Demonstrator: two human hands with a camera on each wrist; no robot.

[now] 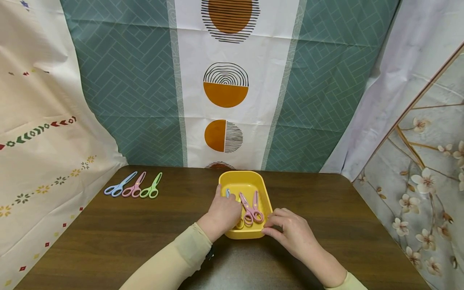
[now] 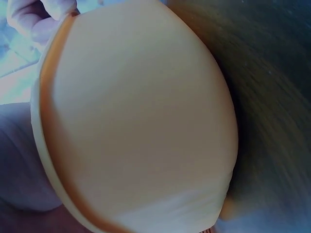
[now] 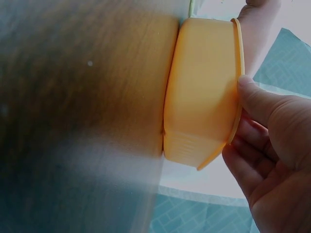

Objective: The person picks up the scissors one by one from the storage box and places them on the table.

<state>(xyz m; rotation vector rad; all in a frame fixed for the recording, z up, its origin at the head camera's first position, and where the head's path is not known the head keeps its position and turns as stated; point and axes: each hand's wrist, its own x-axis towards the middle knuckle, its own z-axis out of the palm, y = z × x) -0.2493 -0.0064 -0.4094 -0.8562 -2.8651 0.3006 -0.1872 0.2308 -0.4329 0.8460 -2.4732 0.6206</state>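
A yellow rounded-rectangular plastic tray (image 1: 244, 234) stands on the dark-brown wooden table (image 1: 174, 217). The right hand (image 1: 288, 229), fingers curled, pinches its near-right corner; the left hand (image 1: 224, 211) overlaps its left rim, grip unclear. Probably light, stiff, slick: hold opposite rims.

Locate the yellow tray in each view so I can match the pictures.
Head: the yellow tray is just right of centre, in the lower half.
Left wrist: the tray fills most of the picture.
Right wrist: the tray is right of centre, mostly in the upper half.
Shared landmark: the right hand, touching the tray in all three.
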